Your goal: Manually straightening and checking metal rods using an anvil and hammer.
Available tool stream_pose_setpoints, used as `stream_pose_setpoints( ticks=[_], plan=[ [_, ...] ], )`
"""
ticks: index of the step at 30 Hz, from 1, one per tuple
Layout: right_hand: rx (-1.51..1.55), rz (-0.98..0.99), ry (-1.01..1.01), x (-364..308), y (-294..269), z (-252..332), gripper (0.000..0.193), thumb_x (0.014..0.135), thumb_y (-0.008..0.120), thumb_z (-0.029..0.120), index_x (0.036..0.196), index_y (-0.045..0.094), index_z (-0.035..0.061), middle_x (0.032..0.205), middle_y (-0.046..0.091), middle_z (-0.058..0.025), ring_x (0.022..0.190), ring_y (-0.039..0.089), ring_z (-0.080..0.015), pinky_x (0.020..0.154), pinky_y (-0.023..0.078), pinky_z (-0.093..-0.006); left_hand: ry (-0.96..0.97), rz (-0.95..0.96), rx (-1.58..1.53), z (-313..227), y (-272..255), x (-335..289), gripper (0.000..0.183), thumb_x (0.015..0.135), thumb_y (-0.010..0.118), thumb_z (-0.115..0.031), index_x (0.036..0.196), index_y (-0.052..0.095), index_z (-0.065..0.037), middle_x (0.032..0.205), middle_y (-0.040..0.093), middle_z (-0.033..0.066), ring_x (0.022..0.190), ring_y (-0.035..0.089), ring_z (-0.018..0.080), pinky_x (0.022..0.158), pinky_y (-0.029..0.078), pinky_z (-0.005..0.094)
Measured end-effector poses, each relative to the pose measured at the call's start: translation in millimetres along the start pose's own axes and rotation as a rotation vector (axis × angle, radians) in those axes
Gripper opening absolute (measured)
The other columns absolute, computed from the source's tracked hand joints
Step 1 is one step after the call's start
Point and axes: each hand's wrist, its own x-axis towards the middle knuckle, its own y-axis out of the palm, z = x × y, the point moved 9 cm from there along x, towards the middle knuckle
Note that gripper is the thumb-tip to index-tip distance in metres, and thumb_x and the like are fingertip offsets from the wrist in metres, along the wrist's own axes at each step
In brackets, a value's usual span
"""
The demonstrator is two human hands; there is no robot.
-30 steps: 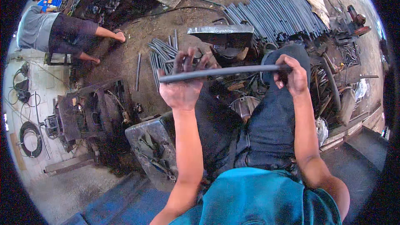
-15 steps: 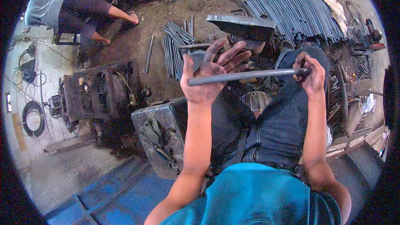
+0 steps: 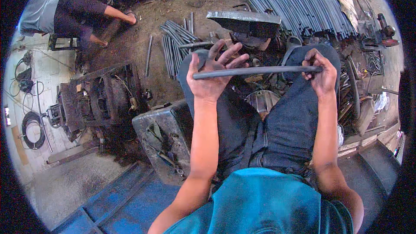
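Observation:
A dark grey metal rod [image 3: 260,70] spans the gap between my hands, above my knees, almost level. Its right end is gripped by the curled fingers of my right hand [image 3: 321,73]. The left end lies across the palm of my left hand [image 3: 211,76], whose blackened fingers are spread and not closed round the rod. Beyond my left hand, several similar rods [image 3: 175,54] lie in a loose bundle on the ground. A metal block with a bright, worn top edge [image 3: 245,17] stands ahead of my knees.
A large row of rods [image 3: 303,11] covers the ground at the far right. To my left are a box with tools on top [image 3: 158,143] and a rusty machine [image 3: 102,93]. A coiled black hose [image 3: 32,130] lies farther left. Another person [image 3: 71,13] is at the far left.
The view has shifted slightly, moving the surroundings left. The rod's left end has risen a little in the picture, so the rod looks more level. Both hands keep their hold.

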Motion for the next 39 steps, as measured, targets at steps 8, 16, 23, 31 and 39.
stream_pose_setpoints(
  ticks=[8, 16, 23, 31, 39],
  plan=[
    [0.438, 0.459, -0.034, -2.0, 26.4, 19.2, 0.057, 0.088, 0.043, 0.034, 0.133, 0.04, 0.0003, 0.141, 0.036, -0.0191, 0.128, 0.036, -0.0366, 0.101, 0.036, -0.0498, -0.059, 0.02, 0.091, 12.2, 6.1, -2.2, 0.073, 0.088, 0.035, -0.058, 0.136, 0.037, -0.003, 0.137, 0.031, 0.0346, 0.121, 0.037, 0.0522, 0.106, 0.021, 0.0577],
    [0.666, 0.359, -0.113, 0.4, 17.1, 30.0, 0.06, 0.09, 0.036, 0.042, 0.137, 0.037, 0.0041, 0.148, 0.023, -0.0163, 0.136, 0.02, -0.0376, 0.108, 0.022, -0.0523, -0.169, 0.03, 0.127, 30.8, 14.8, -4.5, 0.082, 0.086, 0.03, -0.064, 0.136, 0.034, 0.0, 0.137, 0.03, 0.0343, 0.124, 0.035, 0.0505, 0.107, 0.021, 0.0534],
    [0.663, 0.28, -0.16, -2.1, 16.9, 34.8, 0.07, 0.089, 0.037, 0.054, 0.143, 0.025, 0.0105, 0.151, 0.017, -0.0119, 0.138, 0.013, -0.0361, 0.109, 0.015, -0.0559, -0.113, 0.099, -0.049, 27.6, 21.3, 1.9, 0.084, 0.08, 0.041, -0.068, 0.141, 0.03, -0.01, 0.146, 0.016, 0.0277, 0.131, 0.018, 0.0513, 0.106, 0.017, 0.0605],
    [0.717, 0.369, -0.153, -2.6, 46.4, 35.1, 0.082, 0.083, 0.04, 0.066, 0.146, 0.018, 0.0193, 0.152, 0.011, -0.0107, 0.139, 0.011, -0.0365, 0.108, 0.013, -0.0597, 0.132, 0.043, 0.025, 0.0, 12.8, 8.4, 0.085, 0.074, 0.056, -0.064, 0.141, 0.031, -0.017, 0.15, 0.012, 0.019, 0.135, 0.012, 0.0464, 0.106, 0.013, 0.0635],
    [0.712, 0.364, -0.131, -2.9, 47.0, 35.8, 0.083, 0.081, 0.04, 0.068, 0.146, 0.019, 0.0201, 0.152, 0.013, -0.011, 0.138, 0.014, -0.0373, 0.107, 0.016, -0.0597, 0.162, 0.057, -0.039, -3.2, 9.7, 8.2, 0.085, 0.075, 0.06, -0.052, 0.144, 0.025, -0.018, 0.151, 0.006, 0.017, 0.136, 0.007, 0.0469, 0.105, 0.009, 0.0668]
  ],
)
